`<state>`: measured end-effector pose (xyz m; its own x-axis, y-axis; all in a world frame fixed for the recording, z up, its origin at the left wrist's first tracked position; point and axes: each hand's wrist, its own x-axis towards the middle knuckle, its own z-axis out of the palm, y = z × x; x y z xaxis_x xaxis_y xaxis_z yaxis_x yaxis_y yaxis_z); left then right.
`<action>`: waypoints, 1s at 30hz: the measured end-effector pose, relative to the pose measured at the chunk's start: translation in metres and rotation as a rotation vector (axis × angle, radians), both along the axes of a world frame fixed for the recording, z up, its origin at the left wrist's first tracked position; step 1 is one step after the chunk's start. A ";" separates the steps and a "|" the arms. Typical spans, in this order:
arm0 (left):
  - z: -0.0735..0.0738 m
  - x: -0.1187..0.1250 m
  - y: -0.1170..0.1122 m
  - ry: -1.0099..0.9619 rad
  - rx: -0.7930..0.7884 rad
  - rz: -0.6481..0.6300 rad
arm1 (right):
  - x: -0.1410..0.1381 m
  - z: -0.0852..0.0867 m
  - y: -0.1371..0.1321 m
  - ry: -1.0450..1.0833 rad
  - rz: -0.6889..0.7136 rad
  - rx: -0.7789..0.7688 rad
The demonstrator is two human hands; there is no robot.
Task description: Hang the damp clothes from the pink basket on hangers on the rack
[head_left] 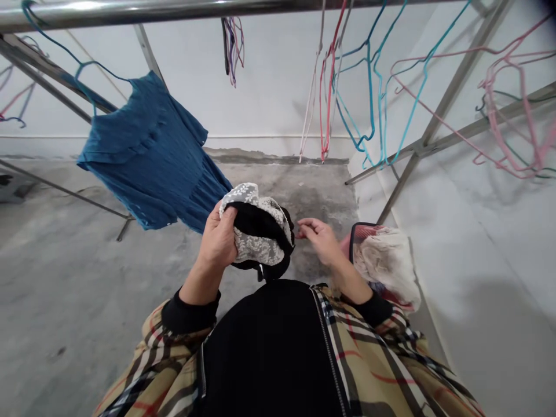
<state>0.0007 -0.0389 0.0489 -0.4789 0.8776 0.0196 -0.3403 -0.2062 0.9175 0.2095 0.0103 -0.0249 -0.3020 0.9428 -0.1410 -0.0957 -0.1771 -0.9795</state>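
My left hand (221, 237) is closed on a black garment with white lace (260, 246), the thumb pressing on the bunched cloth. The lace has a leafy pattern and folds around a black opening; the lower black part hangs in front of my body. Just right of the cloth is my right hand (319, 237), its thumb and fingers pinched together. Whether anything thin sits in that pinch I cannot make out. A blue dress (152, 145) hangs on a blue hanger at the left, its lower end partly behind the garment and my left hand.
A metal rail (174, 14) crosses the top. Blue hangers (369, 87), a red hanger (325, 110) and pink hangers (516, 116) hang on the right. A basket (353, 246) with pale cloth (386, 263) stands on the concrete floor (78, 289) by the right wall.
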 end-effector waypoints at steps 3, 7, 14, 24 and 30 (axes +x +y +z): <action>-0.001 0.001 -0.001 -0.009 -0.012 0.010 | 0.015 0.002 0.006 0.140 -0.041 -0.077; -0.002 0.012 -0.003 -0.008 -0.028 -0.018 | 0.008 0.000 -0.003 -0.088 0.032 0.107; 0.002 0.017 -0.005 -0.020 -0.056 -0.035 | 0.013 -0.009 -0.002 -0.021 0.129 0.046; 0.004 0.019 -0.008 -0.017 -0.127 -0.071 | 0.045 -0.022 0.025 -0.130 -0.292 0.124; 0.004 0.026 -0.010 0.001 -0.168 -0.198 | 0.009 0.002 -0.001 -0.272 0.067 0.621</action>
